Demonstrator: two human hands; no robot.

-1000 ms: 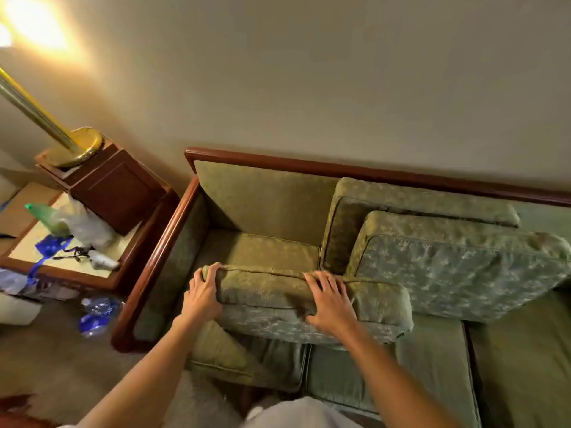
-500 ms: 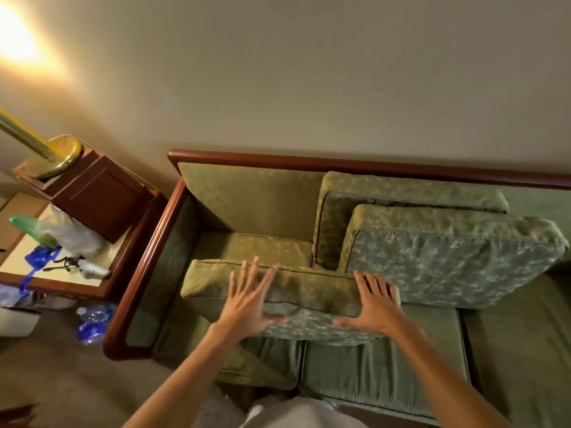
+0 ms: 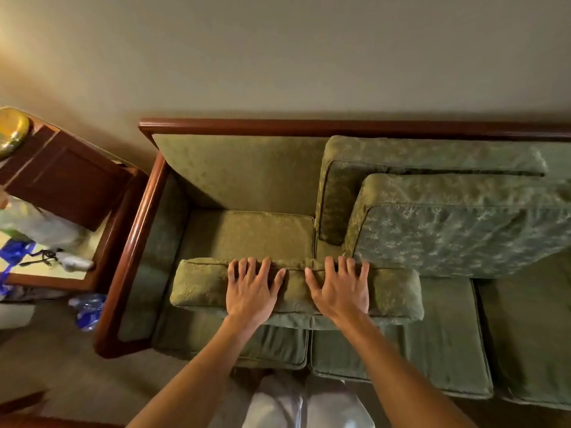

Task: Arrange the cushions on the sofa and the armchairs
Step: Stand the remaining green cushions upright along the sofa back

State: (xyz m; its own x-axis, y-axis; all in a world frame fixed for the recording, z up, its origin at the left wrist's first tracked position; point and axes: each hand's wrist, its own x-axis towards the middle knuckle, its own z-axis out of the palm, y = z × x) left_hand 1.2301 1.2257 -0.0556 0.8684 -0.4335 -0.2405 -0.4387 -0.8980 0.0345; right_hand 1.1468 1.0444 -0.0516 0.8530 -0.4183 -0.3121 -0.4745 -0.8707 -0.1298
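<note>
On the sofa (image 3: 145, 242) seat, left end, a loose green cushion (image 3: 392, 296) stands on its long edge, spanning the seam between two seat cushions. Left hand (image 3: 251, 291) and right hand (image 3: 341, 290) both rest flat on its top face, side by side, fingers spread and curling over the far edge; palms pressing, not clamped. Two more cushions lean against the backrest to the right: rear cushion (image 3: 432, 154), front cushion (image 3: 457, 233). Side table (image 3: 61, 177) sits left of the armrest.

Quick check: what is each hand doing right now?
Left hand: open, fingers spread, flat on the cushion.
Right hand: open, flat on the same cushion, holding nothing.
</note>
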